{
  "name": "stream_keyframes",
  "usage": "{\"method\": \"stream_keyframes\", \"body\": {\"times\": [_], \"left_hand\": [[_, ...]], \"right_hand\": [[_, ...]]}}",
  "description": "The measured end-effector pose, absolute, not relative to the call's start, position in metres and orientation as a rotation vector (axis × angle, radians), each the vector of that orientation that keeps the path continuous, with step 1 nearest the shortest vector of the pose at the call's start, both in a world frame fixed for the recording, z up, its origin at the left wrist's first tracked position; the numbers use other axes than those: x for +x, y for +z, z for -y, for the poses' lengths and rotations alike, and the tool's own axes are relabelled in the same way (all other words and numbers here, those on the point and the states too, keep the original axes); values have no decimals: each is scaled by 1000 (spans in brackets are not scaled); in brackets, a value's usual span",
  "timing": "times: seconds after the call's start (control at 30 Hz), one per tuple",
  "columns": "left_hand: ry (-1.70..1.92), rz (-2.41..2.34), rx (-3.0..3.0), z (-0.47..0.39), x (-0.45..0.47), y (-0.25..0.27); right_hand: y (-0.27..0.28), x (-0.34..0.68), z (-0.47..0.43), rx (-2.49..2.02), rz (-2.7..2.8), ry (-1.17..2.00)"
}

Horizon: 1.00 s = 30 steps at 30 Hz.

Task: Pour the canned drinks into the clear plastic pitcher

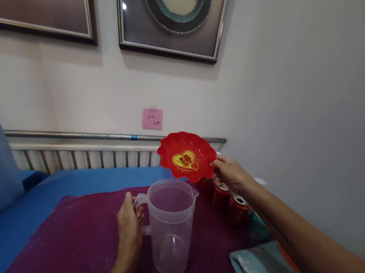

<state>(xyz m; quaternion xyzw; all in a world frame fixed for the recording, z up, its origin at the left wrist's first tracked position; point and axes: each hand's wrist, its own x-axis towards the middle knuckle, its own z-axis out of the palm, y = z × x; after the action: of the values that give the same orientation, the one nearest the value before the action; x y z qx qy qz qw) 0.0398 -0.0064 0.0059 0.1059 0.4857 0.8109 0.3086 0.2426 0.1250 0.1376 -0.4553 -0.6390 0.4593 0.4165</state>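
Note:
My left hand (128,222) is wrapped round the handle of a clear plastic measuring jug (172,237), which looks empty and has its spout turned to the right. Whether the jug rests on the table or hangs just above it I cannot tell. Higher up and to the right, my right hand (228,173) pinches the right edge of a red scalloped plate (167,153). A yellow heart design decorates the plate, which is tilted so that its inside faces me. Beneath the right hand and forearm stand red drink cans (237,209), partly hidden.
A dark purple cloth (92,241) covers part of the blue table (102,177). At right are a green can (259,228) and a folded light-blue cloth or bag (264,262). A radiator (93,158) and a metal rail (81,136) run along the wall behind.

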Motion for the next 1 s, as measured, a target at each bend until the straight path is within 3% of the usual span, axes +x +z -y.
{"method": "stream_keyframes", "body": {"times": [0.23,0.5,0.63,1.0], "left_hand": [[2166,-1244,225,1,39,1],[2173,-1222,210,-2,39,1],[2188,-1249,190,-3,39,0],[2266,-1420,481,-5,46,-1]], "right_hand": [[129,229,-101,-1019,1735,929],[106,230,-103,-726,1930,24],[97,236,-103,-528,1936,-246],[67,244,-112,-284,1884,-139]]}}
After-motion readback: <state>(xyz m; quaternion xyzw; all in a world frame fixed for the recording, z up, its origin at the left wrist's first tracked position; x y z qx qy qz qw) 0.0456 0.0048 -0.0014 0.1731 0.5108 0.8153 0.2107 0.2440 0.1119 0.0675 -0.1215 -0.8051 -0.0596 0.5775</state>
